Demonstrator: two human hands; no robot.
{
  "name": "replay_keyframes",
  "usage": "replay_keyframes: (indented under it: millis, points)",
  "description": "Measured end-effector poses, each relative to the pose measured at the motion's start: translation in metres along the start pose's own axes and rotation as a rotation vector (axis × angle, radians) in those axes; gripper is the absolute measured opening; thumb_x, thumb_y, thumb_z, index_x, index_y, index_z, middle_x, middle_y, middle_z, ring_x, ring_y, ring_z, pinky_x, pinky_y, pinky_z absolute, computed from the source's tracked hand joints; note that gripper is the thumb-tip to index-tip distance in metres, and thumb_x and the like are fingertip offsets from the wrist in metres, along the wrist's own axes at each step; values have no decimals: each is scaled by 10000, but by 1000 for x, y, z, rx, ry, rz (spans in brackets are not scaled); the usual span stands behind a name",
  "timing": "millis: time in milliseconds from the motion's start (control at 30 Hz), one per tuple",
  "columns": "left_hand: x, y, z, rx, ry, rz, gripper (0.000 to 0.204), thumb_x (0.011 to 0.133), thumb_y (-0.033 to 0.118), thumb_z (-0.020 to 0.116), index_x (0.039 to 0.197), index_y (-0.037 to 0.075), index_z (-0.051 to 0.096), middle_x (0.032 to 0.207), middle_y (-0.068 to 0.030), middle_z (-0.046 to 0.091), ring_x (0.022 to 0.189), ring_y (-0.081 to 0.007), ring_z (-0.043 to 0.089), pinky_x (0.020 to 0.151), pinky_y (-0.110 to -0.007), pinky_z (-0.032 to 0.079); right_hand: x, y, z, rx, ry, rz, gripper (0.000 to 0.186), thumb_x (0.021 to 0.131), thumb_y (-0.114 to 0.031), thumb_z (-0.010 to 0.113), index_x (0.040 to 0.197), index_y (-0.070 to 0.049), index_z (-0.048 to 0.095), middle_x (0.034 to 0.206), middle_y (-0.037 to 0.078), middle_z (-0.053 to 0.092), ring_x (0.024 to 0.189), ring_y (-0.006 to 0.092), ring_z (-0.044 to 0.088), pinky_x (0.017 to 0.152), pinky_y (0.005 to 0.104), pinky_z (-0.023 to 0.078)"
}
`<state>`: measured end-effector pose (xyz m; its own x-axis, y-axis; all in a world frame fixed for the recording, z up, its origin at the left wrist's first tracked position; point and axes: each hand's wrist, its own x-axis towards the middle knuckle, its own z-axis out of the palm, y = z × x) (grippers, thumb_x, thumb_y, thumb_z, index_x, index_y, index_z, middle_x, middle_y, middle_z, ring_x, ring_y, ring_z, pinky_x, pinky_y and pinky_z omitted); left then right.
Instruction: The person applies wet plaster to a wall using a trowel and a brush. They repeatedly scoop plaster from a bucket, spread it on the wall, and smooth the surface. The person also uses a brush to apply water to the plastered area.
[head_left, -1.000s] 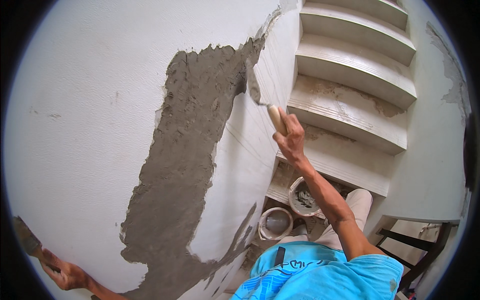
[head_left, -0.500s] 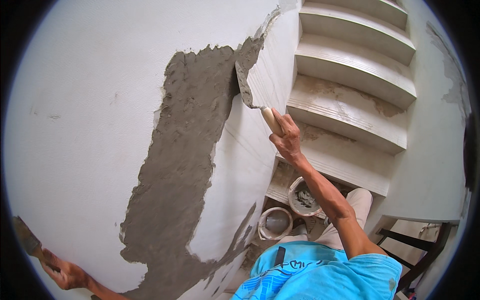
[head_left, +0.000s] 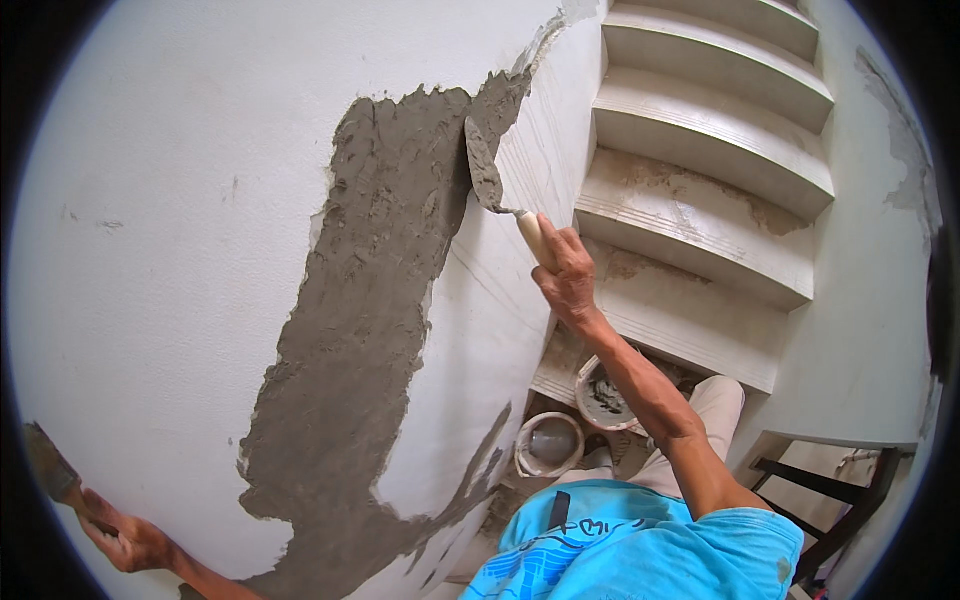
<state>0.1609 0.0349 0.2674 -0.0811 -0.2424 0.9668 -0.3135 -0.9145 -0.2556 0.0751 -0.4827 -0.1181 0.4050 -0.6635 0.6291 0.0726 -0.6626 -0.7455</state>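
My right hand (head_left: 568,275) is closed round the pale handle of a trowel (head_left: 485,165). Wet mortar coats the blade, which lies against the upper right part of a grey mortar patch (head_left: 345,310) on the white wall. The patch runs down the wall as a broad, rough-surfaced band with ragged edges. At the far lower left, my left hand (head_left: 130,542) grips a flat brush (head_left: 52,465) by its handle. The brush head is dark and partly lost at the rim of the picture, apart from the mortar band.
Pale stained stairs (head_left: 700,200) climb along the right side of the wall. By my feet stand a bucket with grey mortar (head_left: 605,395) and another bucket (head_left: 550,446) holding greyish liquid. A dark railing (head_left: 850,510) is at the lower right.
My right hand and the trowel have shifted slightly left, the blade still against the mortar. My left hand with the brush has moved a little upward.
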Motion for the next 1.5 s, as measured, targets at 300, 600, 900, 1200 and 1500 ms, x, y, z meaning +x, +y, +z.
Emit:
replay_keyframes:
  millis: [300,600,900,1200,1500]
  points:
    - [-1,3,2,-102,4,14,292,1001,212,595,1151,-22,685,1049,-114,739,830,-201,728,667,-405,621,63,13,1,-125,116,38,783,664,10,635,1423,-103,483,984,156,560,855,343,610,762,436,515]
    - [2,-3,-1,-28,-14,64,274,997,191,595,1146,-15,699,1072,-106,738,915,-179,714,755,-363,617,4,8,-8,-63,3,11,781,653,11,642,1410,-121,507,953,137,557,848,328,609,760,420,518]
    - [-1,11,4,-119,30,-59,284,974,197,634,1139,-24,697,1029,-109,747,795,-174,716,707,-307,610,8,-3,13,-74,19,3,803,666,32,660,1432,-115,470,951,156,533,829,355,597,728,443,507]
    - [1,21,-1,-69,3,-89,264,971,185,642,1110,-30,706,1040,-106,747,862,-168,716,727,-305,603,-47,-28,9,40,-4,34,835,620,64,656,1423,-97,491,956,138,548,810,312,599,721,424,515]
    - [2,-13,1,-43,15,54,247,958,149,656,1117,-32,709,1089,-124,736,941,-183,717,773,-319,603,-85,-41,32,7,-90,-39,846,635,76,649,1438,-136,485,960,116,553,826,318,618,693,414,531]
